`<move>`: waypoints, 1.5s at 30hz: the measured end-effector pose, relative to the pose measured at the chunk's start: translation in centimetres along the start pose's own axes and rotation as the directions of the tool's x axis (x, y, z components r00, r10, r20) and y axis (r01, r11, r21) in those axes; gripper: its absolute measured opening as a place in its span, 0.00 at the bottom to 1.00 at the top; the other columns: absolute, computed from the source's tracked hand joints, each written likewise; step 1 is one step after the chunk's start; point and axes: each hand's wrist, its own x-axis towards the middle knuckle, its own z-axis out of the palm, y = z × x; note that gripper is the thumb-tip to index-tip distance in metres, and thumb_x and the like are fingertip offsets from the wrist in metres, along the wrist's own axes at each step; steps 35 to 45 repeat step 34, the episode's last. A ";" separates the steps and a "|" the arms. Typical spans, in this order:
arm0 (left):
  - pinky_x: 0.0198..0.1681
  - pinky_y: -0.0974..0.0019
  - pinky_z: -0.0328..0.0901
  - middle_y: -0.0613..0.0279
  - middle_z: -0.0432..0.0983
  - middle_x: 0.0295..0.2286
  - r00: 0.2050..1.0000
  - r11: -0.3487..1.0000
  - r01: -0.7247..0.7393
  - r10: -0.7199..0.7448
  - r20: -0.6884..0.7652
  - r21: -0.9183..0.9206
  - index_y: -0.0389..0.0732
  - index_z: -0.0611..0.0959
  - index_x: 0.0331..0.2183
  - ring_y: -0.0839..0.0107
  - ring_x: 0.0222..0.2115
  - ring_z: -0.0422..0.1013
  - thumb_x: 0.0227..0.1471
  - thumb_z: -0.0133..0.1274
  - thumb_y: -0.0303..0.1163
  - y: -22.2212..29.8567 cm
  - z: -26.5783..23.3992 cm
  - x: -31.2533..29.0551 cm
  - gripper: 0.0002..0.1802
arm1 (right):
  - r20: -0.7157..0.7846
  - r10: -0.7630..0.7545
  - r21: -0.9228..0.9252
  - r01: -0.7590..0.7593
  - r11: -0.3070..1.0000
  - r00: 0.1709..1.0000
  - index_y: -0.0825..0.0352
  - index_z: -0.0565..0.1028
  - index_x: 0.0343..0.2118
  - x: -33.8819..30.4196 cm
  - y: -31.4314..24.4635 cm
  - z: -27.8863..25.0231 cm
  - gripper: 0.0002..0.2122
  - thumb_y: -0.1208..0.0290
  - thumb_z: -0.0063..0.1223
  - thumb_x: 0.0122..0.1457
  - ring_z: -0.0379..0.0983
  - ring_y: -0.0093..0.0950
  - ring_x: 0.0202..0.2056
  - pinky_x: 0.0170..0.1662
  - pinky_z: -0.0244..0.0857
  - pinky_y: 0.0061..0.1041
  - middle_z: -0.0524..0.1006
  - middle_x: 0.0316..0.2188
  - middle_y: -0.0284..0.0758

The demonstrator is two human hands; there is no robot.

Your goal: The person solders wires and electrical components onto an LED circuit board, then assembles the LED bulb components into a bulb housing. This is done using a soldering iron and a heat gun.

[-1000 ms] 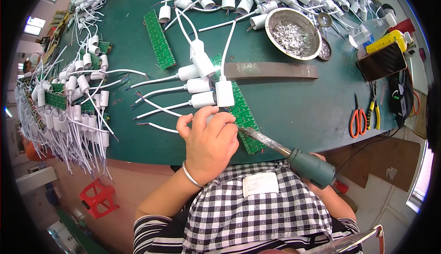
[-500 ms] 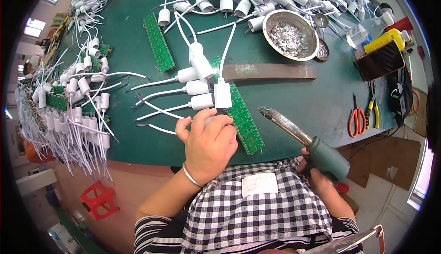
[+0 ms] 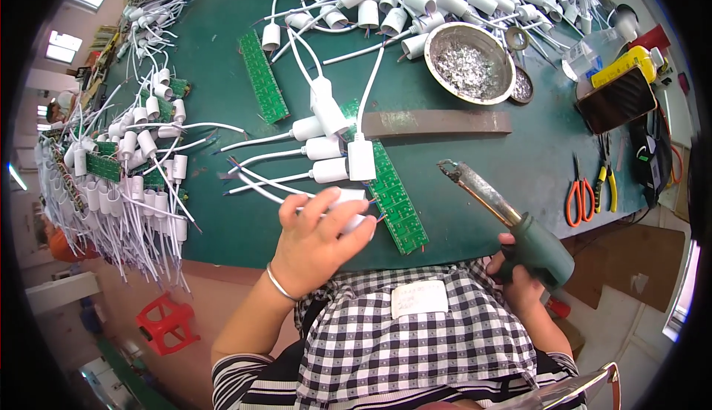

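Note:
My left hand rests over white lamp-socket-like housings, its fingers spread and curved. One white housing shows between thumb and forefinger, touching them; another lies just beyond the forefinger. Short coloured wires run from these to a long green circuit board. More white housings with white cables lie in a row along the board, and one stands across its upper part. My right hand is closed round the dark green handle of a soldering iron. The iron's tip points up and left, clear of the board.
A metal bowl holds silvery scraps beside a brown bar. A second circuit board lies at left. Cabled housings heap at the back and hang over the left edge. Orange-handled scissors, yellow-handled pliers and a dark phone-like slab lie right.
My left hand has shifted left and towards me, its fingers spreading and uncovering wires at the board. The soldering iron has moved slightly right and away from me, still in my right hand.

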 end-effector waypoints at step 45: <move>0.43 0.61 0.65 0.59 0.73 0.40 0.966 0.827 0.258 -0.229 0.119 -0.499 0.46 0.74 0.42 0.60 0.39 0.71 0.42 0.58 0.32 -24.0 -4.3 14.9 0.21 | -0.446 -0.162 0.304 0.319 0.898 0.880 0.72 0.58 0.51 0.4 1.2 -1.5 0.21 0.64 0.41 0.59 0.70 0.29 0.22 0.23 0.66 0.26 0.68 0.45 0.46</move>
